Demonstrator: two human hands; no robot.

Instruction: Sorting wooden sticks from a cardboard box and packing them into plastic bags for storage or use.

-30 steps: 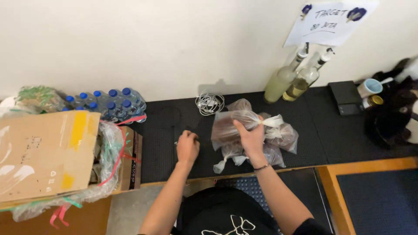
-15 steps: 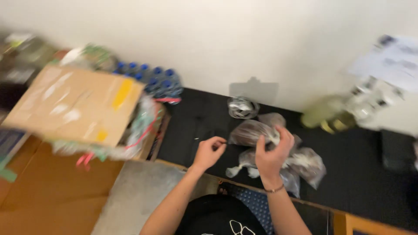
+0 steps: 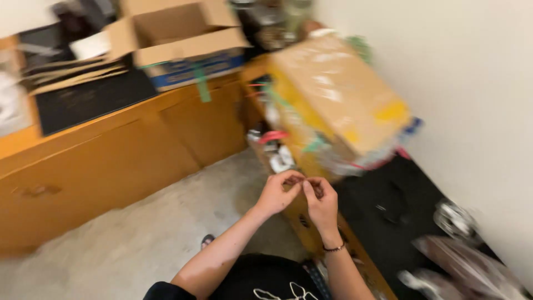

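My left hand [image 3: 276, 193] and my right hand [image 3: 320, 201] meet in front of my chest, fingertips pinched together and touching. Motion blur hides whether anything small sits between the fingers. A dark bracelet is on my right wrist. Both hands hover over the front edge of the black counter [image 3: 388, 191], just left of it. Further right on that counter lie a coil of white cable [image 3: 453, 220] and clear plastic bags [image 3: 469, 268] with dark contents, away from both hands.
A large closed cardboard box [image 3: 340, 91] sits on plastic wrap at the counter's far end. An open cardboard box [image 3: 177, 33] stands on an orange wooden cabinet [image 3: 111, 161] to the left. Grey floor [image 3: 166, 233] lies between. A white wall runs along the right.
My view has swung left toward the cabinet. Both hands left the counter; my right hand let go of the plastic bag, and the hands came together in front of me.
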